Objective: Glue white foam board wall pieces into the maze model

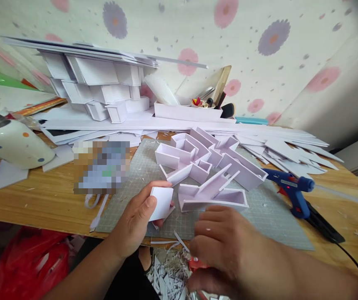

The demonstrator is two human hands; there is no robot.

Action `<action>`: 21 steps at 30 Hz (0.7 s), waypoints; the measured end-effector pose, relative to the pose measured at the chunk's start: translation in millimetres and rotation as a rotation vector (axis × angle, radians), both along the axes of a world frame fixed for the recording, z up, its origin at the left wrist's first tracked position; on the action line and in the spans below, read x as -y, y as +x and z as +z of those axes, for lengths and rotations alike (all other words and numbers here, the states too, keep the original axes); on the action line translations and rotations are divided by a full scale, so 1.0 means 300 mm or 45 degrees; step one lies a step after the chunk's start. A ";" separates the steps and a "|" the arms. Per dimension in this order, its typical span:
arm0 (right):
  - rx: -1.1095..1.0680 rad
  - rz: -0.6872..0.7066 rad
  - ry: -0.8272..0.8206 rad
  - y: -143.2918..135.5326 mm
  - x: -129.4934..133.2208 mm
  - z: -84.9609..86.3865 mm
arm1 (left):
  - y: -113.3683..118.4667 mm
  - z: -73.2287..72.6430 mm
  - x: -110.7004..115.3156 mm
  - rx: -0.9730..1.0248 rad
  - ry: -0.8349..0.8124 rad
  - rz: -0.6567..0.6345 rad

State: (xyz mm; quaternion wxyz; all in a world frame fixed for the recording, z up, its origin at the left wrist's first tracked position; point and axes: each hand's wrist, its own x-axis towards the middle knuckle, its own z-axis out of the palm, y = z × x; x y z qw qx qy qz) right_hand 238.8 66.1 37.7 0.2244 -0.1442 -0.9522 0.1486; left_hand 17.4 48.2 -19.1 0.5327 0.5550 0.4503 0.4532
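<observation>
A small white foam-board piece is held in my left hand, thumb on its near face and fingers behind it, above the front edge of the green-grey cutting mat. My right hand is to the right and nearer to me, back of the hand up, blurred, its fingers bent downward. A bit of something red shows below its fingers; whether they hold it is unclear. Just beyond both hands stands a white open foam-board structure, and behind it a joined group of white angular walls.
A blue glue gun lies at the right, its cord trailing forward. White boxes are stacked at the back left. A cream flask stands at the left, and white board offcuts lie back right. A red bag hangs low left.
</observation>
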 end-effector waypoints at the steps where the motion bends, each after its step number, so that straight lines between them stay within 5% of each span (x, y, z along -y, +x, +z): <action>1: -0.005 -0.062 0.067 0.010 -0.002 -0.002 | 0.003 0.006 0.001 -0.017 0.004 0.002; 6: 0.042 -0.452 0.253 0.038 -0.064 -0.014 | 0.028 0.051 -0.006 -0.137 -0.080 0.052; 21: 0.260 -0.457 0.256 0.018 -0.087 -0.023 | 0.118 0.119 -0.054 -1.008 0.243 0.136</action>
